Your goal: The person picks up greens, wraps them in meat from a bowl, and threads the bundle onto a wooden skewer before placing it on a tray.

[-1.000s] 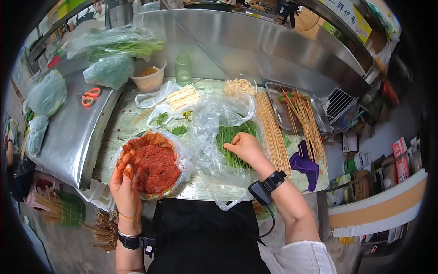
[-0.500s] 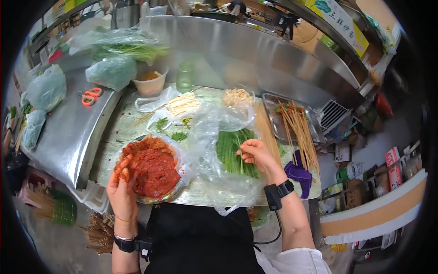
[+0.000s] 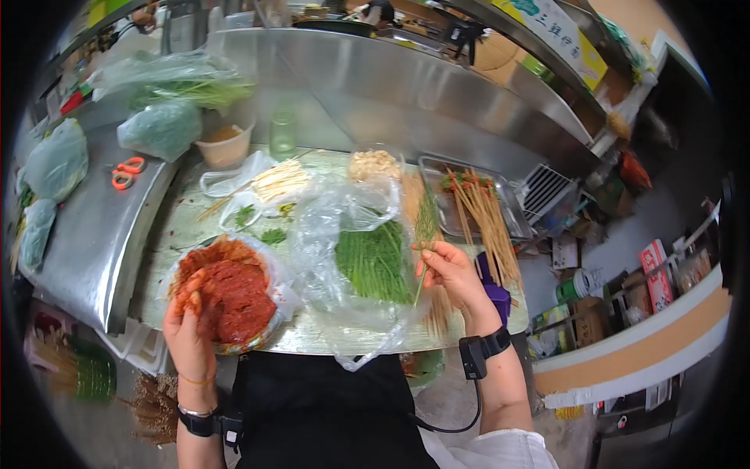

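Note:
A thin feathery green herb sprig [image 3: 426,223], like dill or fennel, stands upright in a pinch of my right hand [image 3: 451,273]. Just left of that hand, a bunch of similar greens [image 3: 375,262] lies in an open clear plastic bag [image 3: 312,234]. My left hand [image 3: 190,320], its fingers coated in red paste, is loosely curled at the left side of a bowl lined with plastic [image 3: 277,301]. Thick red paste [image 3: 234,289] fills that bowl. I see nothing held in my left hand, though its palm is partly hidden.
Pale strips on a white bag [image 3: 281,180] and a bag of light pieces [image 3: 375,164] lie behind. A metal tray [image 3: 437,168] with skewers [image 3: 488,227] and a purple cloth [image 3: 494,293] sit right. Orange scissors [image 3: 127,173] rest on the left steel counter [image 3: 94,234].
My right hand has lifted the sprig out of the bunch, up and to the right. My left hand stays beside the paste bowl. The whole view has shifted somewhat.

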The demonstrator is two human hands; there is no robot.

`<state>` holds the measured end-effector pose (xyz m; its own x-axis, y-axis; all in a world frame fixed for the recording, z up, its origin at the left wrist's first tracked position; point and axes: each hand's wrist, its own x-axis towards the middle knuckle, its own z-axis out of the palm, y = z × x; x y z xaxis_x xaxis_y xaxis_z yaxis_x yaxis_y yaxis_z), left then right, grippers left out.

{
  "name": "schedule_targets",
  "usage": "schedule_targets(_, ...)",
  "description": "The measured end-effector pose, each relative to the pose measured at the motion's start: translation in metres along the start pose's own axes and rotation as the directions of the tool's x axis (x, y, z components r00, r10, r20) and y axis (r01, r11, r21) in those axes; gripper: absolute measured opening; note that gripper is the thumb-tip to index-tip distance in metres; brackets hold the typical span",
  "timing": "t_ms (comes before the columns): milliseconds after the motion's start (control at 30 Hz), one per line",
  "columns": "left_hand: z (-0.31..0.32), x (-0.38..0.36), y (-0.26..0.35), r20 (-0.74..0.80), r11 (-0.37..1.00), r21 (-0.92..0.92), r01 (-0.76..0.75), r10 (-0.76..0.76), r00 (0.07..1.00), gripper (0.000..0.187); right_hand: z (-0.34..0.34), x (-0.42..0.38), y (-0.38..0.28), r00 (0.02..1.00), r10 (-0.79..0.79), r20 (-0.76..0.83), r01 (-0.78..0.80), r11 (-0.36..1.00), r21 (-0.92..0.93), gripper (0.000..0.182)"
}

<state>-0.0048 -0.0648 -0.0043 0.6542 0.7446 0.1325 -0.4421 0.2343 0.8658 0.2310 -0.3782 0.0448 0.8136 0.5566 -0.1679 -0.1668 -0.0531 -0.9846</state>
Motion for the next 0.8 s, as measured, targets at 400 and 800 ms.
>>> schedule_targets(400, 0.005, -0.007, 0.017, 0.011, 0.999, 0.047, 0.000, 0.000, 1.000, 0.024, 0.079, 0.058, 0.000, 0.964, -0.012, 0.265, 0.105, 0.934, -0.340, 0.027)
schedule_targets(800, 0.022, 0.001, 0.026, 0.118, 0.942, 0.328, -0.067, 0.029, 0.993, 0.021, 0.129, 0.042, -0.037, 0.877, -0.018, 0.480, 0.254, 0.866, -0.431, 0.010)
